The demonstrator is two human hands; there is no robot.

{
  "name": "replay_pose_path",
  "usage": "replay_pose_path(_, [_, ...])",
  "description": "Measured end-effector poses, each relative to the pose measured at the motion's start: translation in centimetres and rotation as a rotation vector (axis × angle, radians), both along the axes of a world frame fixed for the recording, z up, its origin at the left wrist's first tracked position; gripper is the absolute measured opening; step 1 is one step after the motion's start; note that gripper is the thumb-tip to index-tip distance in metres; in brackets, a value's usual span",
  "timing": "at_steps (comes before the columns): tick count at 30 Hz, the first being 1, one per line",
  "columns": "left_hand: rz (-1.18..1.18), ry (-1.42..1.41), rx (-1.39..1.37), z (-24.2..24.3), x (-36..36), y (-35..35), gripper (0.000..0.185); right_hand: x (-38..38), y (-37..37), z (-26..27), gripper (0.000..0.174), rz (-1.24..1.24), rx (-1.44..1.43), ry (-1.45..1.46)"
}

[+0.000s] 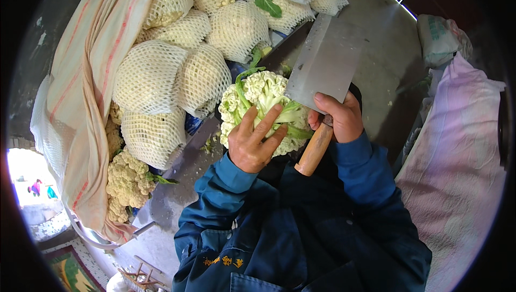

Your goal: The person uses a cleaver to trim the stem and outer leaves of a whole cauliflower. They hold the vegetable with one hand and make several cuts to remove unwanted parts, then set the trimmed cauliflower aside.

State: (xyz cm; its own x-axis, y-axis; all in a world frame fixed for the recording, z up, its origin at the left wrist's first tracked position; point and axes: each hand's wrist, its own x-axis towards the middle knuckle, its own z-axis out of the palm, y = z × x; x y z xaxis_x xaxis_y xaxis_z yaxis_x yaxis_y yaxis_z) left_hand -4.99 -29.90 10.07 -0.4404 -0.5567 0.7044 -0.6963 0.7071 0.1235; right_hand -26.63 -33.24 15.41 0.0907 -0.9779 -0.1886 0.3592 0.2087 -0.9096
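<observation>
A cauliflower point(263, 86) with green leaf stalks is in front of my waist, its cut underside turned up towards me. My left hand point(254, 142) lies over its near side, fingers spread across the stalks and the thumb hidden. In my right hand point(342, 116) is a cleaver point(326, 56) with a wide steel blade and a wooden handle point(315, 149). My thumb presses on the flat of the blade close to the handle. The blade points away from me, and its lower left corner overlaps the cauliflower's right side in view; whether they touch I cannot tell.
Several cauliflowers in white foam netting point(149, 76) are heaped at the upper left. A bare cauliflower point(128, 177) sits at the heap's near end. Striped cloth point(109, 46) drapes along the left side. At right are a pinkish cloth point(451, 138) and a filled white sack point(437, 40).
</observation>
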Motion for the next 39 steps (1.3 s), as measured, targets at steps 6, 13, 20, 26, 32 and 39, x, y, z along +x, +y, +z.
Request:
replay_pose_path(6, [0.0,0.014,0.024,0.0,-0.1,0.0,0.026,0.0,-0.1,-0.4,0.018,0.015,0.029,-0.014])
replay_pose_path(13, [0.007,0.014,0.057,0.0,-0.1,0.2,0.032,-0.1,-0.3,-0.5,0.019,0.04,0.049,-0.027])
replay_pose_path(20, [0.004,0.028,0.03,-0.3,-0.3,0.0,0.023,0.1,-0.3,-0.6,0.019,0.028,0.042,-0.005])
replay_pose_path(26, [0.013,0.033,0.039,-0.3,-0.3,0.1,0.024,-0.1,-0.2,-0.7,0.018,0.03,0.05,-0.002])
replay_pose_path(32, [0.019,0.046,0.033,-0.3,-0.3,-0.1,0.025,0.0,-0.2,-1.0,0.018,0.03,0.042,-0.021])
replay_pose_path(39, [0.003,0.05,0.046,-0.4,-0.3,0.0,0.025,0.0,-0.2,-1.2,0.019,0.029,0.047,-0.019])
